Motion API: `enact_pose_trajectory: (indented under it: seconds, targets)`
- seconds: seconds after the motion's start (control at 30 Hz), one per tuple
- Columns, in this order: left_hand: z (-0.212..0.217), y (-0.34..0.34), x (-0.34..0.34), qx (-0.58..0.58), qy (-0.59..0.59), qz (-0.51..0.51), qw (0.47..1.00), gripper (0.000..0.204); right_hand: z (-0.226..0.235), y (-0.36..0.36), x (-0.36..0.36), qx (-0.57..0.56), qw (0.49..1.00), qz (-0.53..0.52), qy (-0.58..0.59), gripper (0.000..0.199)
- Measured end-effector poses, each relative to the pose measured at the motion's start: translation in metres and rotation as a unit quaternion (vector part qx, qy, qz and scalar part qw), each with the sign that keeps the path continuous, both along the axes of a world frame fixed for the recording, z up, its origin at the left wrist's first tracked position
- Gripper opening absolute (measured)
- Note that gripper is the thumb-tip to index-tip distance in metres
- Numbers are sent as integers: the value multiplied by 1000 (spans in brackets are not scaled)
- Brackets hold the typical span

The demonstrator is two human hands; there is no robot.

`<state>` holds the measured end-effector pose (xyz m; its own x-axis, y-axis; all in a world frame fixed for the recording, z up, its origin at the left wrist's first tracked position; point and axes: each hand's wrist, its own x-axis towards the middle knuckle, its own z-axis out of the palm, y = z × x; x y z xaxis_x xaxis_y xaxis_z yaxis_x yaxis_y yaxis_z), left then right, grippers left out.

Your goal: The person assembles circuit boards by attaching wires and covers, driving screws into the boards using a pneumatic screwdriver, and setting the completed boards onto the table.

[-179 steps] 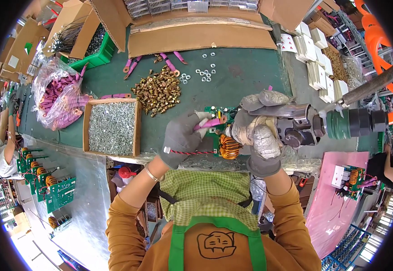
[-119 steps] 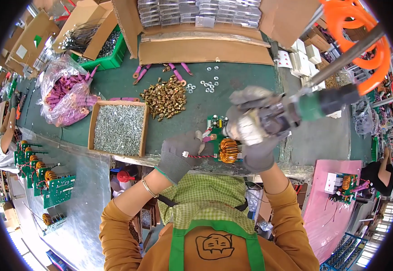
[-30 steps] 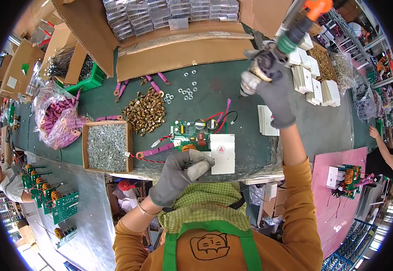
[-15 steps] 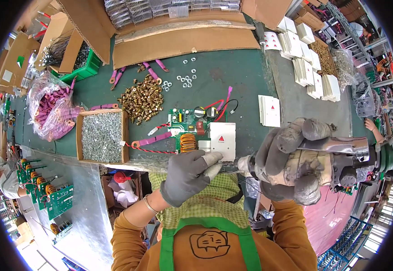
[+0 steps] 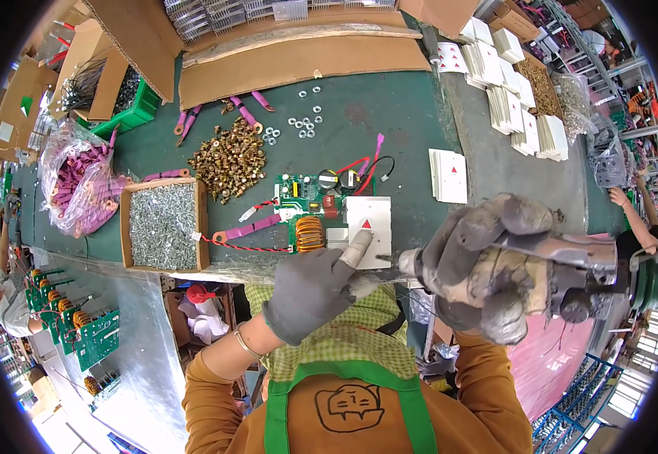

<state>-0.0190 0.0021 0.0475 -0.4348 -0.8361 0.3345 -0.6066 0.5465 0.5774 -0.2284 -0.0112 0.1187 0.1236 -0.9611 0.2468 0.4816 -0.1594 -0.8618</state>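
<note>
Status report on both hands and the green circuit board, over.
Left hand: fingers at white plate. Right hand: gripping power tool, tip pointing toward plate. Circuit board: on bench, red twisted wire running left, away from tool.

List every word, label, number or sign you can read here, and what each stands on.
No word or number is legible.
White plate at the left hand: red triangle sign, any print too small.
White stack to its right: red triangle, any print too small.
White sheet and stacks, upper right: red triangles.
Brown top: black drawing.
Cardboard box, far left: white label, unreadable.
</note>
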Motion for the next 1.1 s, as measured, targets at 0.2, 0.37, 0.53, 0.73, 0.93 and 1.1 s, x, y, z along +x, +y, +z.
enact_pose_trajectory:
  seconds: [0.2,0.37,0.53,0.73,0.93,1.1]
  targets:
    - [-13,5,-4,-73,-228,-4,971,74,0,-6,-7,-17,999,-29,30,44]
    - [-12,12,-4,-104,-261,-7,960,72,-16,0,-22,-25,997,-36,59,44]
    - [-15,10,-3,-82,-266,-7,961,68,-47,-6,-18,-32,992,-31,115,46]
    - [-16,10,-3,-87,-262,-4,961,68,-79,-13,-15,-41,981,-21,187,49]
    - [-16,7,-2,-85,-237,-19,968,76,-112,-29,-2,-49,964,-7,261,53]
    - [-19,10,-1,-83,-218,-19,972,74,-120,-30,8,-61,949,17,310,56]
